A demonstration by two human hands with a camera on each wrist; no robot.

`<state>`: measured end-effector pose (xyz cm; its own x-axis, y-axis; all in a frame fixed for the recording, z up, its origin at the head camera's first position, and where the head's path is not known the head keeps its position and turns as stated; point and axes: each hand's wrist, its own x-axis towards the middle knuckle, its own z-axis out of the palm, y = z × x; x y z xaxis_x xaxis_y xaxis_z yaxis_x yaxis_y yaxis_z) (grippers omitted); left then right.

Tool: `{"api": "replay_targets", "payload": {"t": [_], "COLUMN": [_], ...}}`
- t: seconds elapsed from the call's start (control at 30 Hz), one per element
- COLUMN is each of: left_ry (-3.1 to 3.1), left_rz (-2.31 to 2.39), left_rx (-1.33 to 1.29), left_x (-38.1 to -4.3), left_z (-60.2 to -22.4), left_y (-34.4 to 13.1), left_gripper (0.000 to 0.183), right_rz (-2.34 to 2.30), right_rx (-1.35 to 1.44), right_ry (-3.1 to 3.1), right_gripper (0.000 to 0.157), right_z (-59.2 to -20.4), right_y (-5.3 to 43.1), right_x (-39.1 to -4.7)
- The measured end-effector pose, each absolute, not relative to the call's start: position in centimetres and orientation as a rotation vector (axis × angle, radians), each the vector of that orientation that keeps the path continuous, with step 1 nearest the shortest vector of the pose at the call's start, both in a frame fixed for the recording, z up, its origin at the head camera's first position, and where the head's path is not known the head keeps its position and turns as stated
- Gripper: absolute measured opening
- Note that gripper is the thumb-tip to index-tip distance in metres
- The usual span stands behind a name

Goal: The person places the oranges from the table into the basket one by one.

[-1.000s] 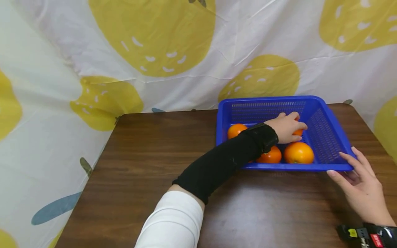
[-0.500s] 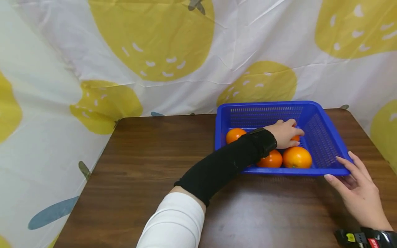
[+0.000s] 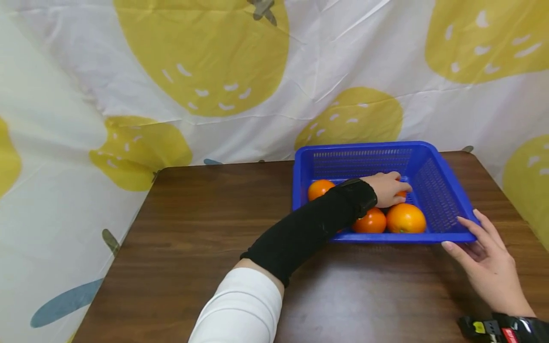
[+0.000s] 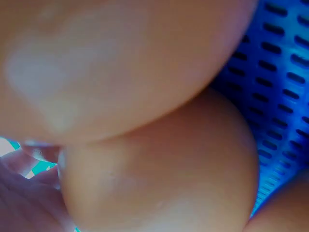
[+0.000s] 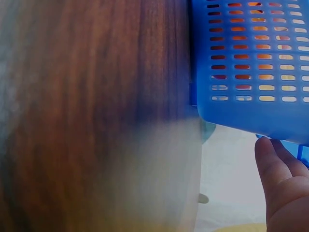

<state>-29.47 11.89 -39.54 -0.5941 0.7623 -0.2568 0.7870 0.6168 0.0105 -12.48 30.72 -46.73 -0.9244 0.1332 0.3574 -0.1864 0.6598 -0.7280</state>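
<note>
My left hand (image 3: 386,188) reaches into a blue plastic basket (image 3: 360,146), its fingers curled over an orange (image 3: 401,194) that shows only in part. In front of that hand, a bigger orange (image 3: 406,218) and a redder round fruit (image 3: 370,220) lie against the near wall. Another orange fruit (image 3: 321,189) sits at the left end, partly behind the forearm. Up close in the left wrist view, smooth round fruits (image 4: 159,179) fill most of the picture. My right hand (image 3: 493,267) holds the basket's near right corner, thumb below the rim and fingers at its side.
The basket stands on a dark brown wooden table (image 3: 206,238), near its back right. Behind the table hangs a white cloth (image 3: 240,133) with yellow fruit prints. The black-sleeved left forearm (image 3: 304,233) crosses over the basket's near rim.
The whole head view has shifted slightly, moving the scene down and left. Left hand stays over the orange and right hand stays at the basket corner, with little visible movement of their own.
</note>
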Motion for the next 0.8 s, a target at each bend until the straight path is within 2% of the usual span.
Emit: {"api": "replay_targets", "payload": {"t": [0.8], "left_ry": [2.609], "left_rz": [-0.124], "left_rx": [1.206], "left_x": [-29.57], "left_z": [-39.34], "left_y": [11.38], "left_gripper": [0.051], "right_rz": [1.141], "right_rx": [0.033], "right_ry": [-2.504], "right_gripper": [0.057], "right_z": [-46.71], "right_y": [30.73], "right_x": [-12.55]}}
